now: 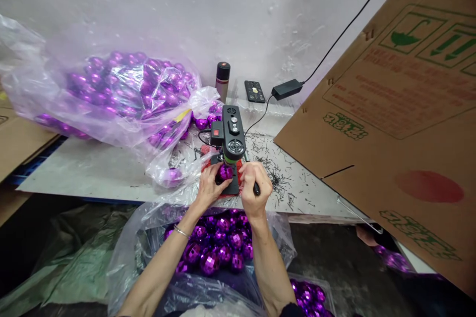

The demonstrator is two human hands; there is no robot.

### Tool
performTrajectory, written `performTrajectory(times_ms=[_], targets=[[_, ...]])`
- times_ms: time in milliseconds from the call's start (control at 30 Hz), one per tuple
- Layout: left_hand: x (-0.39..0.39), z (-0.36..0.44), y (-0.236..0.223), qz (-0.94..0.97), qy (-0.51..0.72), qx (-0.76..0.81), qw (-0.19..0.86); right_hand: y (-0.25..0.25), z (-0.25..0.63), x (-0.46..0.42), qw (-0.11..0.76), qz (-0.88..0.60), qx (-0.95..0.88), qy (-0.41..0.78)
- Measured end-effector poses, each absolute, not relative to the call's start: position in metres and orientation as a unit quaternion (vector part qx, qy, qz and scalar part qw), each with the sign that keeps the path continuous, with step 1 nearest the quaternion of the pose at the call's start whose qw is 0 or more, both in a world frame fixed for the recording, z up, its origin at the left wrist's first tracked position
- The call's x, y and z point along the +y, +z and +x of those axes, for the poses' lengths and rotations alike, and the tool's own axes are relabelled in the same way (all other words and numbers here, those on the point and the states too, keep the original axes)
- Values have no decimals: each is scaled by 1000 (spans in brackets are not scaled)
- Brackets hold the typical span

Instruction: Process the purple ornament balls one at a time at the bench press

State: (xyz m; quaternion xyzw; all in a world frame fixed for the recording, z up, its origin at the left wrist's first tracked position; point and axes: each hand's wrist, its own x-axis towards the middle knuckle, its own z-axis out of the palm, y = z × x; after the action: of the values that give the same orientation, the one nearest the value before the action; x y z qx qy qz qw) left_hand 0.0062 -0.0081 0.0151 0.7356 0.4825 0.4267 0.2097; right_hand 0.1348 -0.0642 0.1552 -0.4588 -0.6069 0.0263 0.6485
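Observation:
My left hand [212, 184] is closed around a shiny purple ball [225, 172], its thumb and fingers at the ball's sides. The ball sits under the head of a small black bench drill press [233, 131], above its dark base plate [233, 187]. To the right, my right hand [256, 185] makes a fist around the black lever handle [256, 188] of the press. The tool tip, if there is one, is hidden between the head and the ball. Below my forearms, many faceted purple balls [210, 261] lie in an open plastic bag [130, 237].
A large clear bag [122, 89] of purple balls fills the table's left. Behind the press stand a dark bottle [223, 79], a phone [255, 91] and a power adapter [287, 89]. Thin black scraps [271, 168] litter the tabletop. A big cardboard box [386, 133] leans in from the right.

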Motion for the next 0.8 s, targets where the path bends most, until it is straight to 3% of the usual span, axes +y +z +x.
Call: performTrajectory(times_ms=[233,800], targets=[[-8,13,-1,723,452,479,210,151,135,-65,650,-457,-607,19],[-11,13,1,715,443,486,238,89,137,-57,671,-423,-608,-35]])
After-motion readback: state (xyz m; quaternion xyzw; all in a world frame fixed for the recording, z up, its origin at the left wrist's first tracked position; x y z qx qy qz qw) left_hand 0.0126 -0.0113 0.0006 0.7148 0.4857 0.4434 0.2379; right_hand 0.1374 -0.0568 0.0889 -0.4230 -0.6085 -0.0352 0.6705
